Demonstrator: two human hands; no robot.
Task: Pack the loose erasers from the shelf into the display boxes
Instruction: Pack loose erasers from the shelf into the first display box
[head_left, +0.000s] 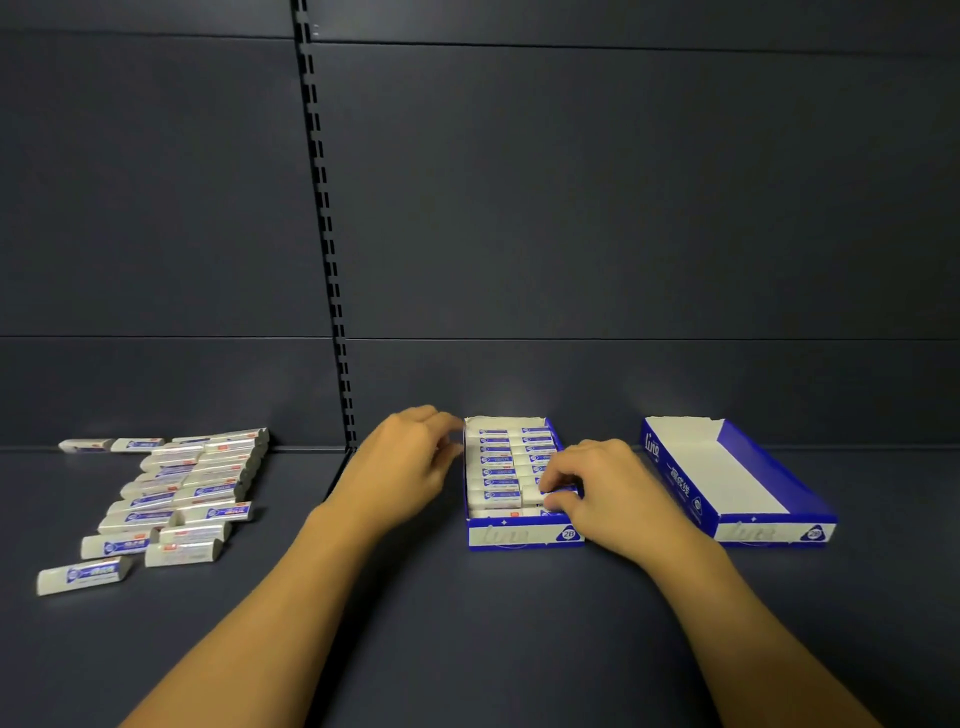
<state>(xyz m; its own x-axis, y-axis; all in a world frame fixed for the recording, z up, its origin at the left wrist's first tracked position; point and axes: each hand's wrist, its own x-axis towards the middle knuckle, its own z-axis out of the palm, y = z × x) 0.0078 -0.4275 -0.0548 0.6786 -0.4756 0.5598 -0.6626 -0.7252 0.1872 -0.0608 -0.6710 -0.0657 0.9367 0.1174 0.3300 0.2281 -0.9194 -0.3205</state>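
A blue and white display box (511, 535) stands in the middle of the dark shelf, holding two rows of white erasers with blue labels. My right hand (608, 491) is over its front right corner and pinches an eraser (558, 491) in the right row. My left hand (410, 460) touches the box's left wall near the back, fingers curled against it. A second display box (769, 532) stands to the right and holds nothing. Several loose erasers (176, 499) lie in a heap on the shelf at the left.
The shelf's dark back panel rises right behind the boxes, with a slotted upright (332, 291) left of the middle box. A joint between two shelf boards (340, 467) runs beside my left wrist.
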